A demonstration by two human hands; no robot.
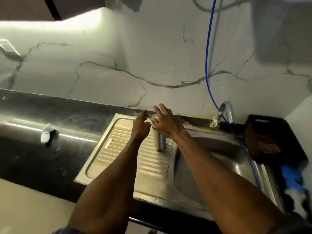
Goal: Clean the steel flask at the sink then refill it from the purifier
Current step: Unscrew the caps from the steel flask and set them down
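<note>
Flask (158, 139) upright on the sink (118, 149) drainboard.
My left hand (141, 126) and right hand (166, 123) hover spread beside its top, gripping nothing.

flask (158, 141) top hidden behind right hand (166, 123), blue object (293, 176) blurred

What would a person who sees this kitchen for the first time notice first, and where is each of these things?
Two bare hands meet over the steel flask, which stands upright on the ribbed drainboard left of the basin: the left hand beside it, the right hand spread above its top. A thin blue hose runs down the marble wall, past the tap, across the sink. At far right sits a dark crate.
</note>
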